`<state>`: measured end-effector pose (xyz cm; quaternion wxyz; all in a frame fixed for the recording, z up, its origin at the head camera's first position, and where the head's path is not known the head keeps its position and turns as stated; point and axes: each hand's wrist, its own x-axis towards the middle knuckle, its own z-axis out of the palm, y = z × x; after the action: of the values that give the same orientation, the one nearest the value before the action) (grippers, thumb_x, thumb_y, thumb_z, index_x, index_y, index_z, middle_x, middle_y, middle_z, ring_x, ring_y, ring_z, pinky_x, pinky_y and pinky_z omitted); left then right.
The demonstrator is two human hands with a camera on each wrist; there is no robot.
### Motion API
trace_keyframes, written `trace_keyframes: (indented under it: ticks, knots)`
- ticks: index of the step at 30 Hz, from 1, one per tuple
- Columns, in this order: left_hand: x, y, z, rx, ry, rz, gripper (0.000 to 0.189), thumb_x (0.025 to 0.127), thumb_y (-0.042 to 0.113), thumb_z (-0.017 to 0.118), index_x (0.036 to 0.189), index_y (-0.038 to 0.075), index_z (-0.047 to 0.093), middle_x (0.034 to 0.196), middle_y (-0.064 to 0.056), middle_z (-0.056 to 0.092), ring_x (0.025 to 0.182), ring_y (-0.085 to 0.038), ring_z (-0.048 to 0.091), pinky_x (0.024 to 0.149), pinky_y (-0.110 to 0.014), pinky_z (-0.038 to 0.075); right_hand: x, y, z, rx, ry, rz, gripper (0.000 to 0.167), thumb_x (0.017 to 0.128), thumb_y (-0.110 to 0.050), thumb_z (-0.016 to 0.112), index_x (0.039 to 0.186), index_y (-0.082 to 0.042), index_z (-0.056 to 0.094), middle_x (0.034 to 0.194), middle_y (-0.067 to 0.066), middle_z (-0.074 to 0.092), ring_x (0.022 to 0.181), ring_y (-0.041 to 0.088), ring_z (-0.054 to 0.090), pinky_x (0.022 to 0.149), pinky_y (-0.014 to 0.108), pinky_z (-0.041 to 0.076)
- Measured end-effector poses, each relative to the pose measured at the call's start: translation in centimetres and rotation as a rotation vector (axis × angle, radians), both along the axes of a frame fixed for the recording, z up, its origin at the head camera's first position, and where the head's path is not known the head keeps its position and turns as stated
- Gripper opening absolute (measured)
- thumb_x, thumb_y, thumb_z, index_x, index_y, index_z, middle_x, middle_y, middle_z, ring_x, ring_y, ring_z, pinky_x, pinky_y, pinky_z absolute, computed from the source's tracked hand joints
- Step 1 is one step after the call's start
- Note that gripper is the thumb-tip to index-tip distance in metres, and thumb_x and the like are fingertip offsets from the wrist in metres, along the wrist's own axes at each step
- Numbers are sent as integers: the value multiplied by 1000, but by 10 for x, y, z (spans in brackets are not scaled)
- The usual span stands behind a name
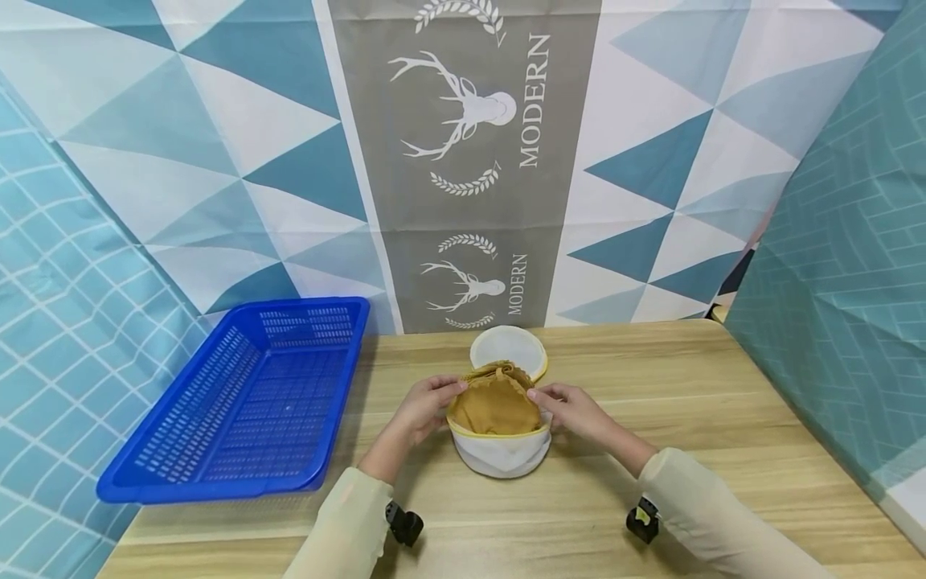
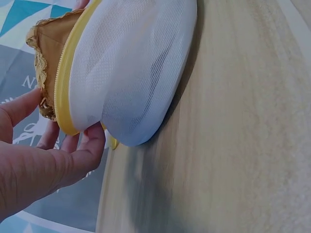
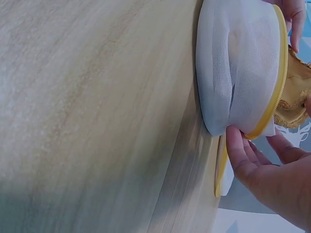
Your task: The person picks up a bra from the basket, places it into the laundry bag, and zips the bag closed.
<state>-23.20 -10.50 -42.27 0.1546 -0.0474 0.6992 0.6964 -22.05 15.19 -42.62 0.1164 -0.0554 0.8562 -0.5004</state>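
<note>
A white mesh laundry bag [image 1: 499,454] with a yellow zipper rim stands unzipped on the table, its round lid [image 1: 509,347] folded back behind it. Inside sits a mustard-brown garment with scalloped lace edges [image 1: 499,404], rising above the rim; its exact kind is unclear. At the bag's left side, my left hand [image 1: 428,404] holds the rim, fingers against the mesh and one fingertip at the lace. On the opposite side my right hand [image 1: 575,412] grips the rim, with fingers [image 3: 236,145] on the mesh below the zipper. The garment's lower part is hidden in the bag.
A blue plastic basket [image 1: 336,410] with perforated walls lies to the left, near the back of the wooden table [image 1: 651,498]. Patterned cloth [image 1: 470,201] hangs upright behind the table, with tiled-pattern sheets on both sides.
</note>
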Motion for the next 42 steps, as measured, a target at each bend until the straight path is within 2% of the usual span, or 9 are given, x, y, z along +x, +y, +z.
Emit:
trace_keyframes:
  ticks: [2,5,9,12,20,28,33,42]
  knots:
    - [-1,1,0,4,1,2,49,88,23,64,129,0,49,128,-18,51,113,-29,51,87,-41,52,-1,0,1,2,-10,-12,56,93,-50,50,118,-1,59,100,15,65,71,18,60,72,35,51]
    - [-2,2,1,6,13,-1,51,88,21,64,131,-2,47,132,-20,48,116,-30,51,90,-43,50,-2,-2,2,1,-16,-20,61,94,-54,42,120,-1,59,105,17,65,69,20,60,73,35,50]
    - [-3,5,0,6,22,4,50,89,19,63,131,-4,46,133,-21,48,113,-28,53,90,-43,50,-4,-4,5,-6,-27,-9,67,96,-56,36,127,1,54,125,20,58,68,19,59,75,36,51]
    - [-4,6,-2,-4,26,11,50,90,22,62,130,-4,48,130,-20,50,110,-26,54,88,-41,51,-3,-5,6,13,-33,0,68,96,-55,36,127,2,54,127,21,56,68,18,59,75,37,51]
    - [-4,10,1,-25,34,46,51,90,25,62,129,-5,48,127,-21,53,99,-20,59,82,-35,54,-4,-8,9,36,-44,-25,64,92,-58,44,118,-2,60,109,14,63,66,17,59,71,35,50]
    - [-4,11,-2,-43,47,59,51,87,24,65,126,-5,50,124,-19,54,93,-17,58,76,-29,53,-3,-10,10,50,-48,-39,70,93,-61,37,125,-1,57,123,17,60,67,19,58,72,35,49]
    - [-4,12,-1,-71,49,63,52,85,24,67,127,-4,50,125,-17,53,100,-19,55,74,-27,50,-4,-12,12,63,-41,-36,61,91,-56,47,116,-1,61,106,13,63,65,22,57,67,36,50]
    - [-3,11,-2,-67,64,78,48,87,27,65,123,-2,51,117,-15,55,91,-16,57,71,-26,51,-4,-12,13,67,-43,7,55,88,-47,58,116,1,59,111,14,63,65,15,54,67,35,52]
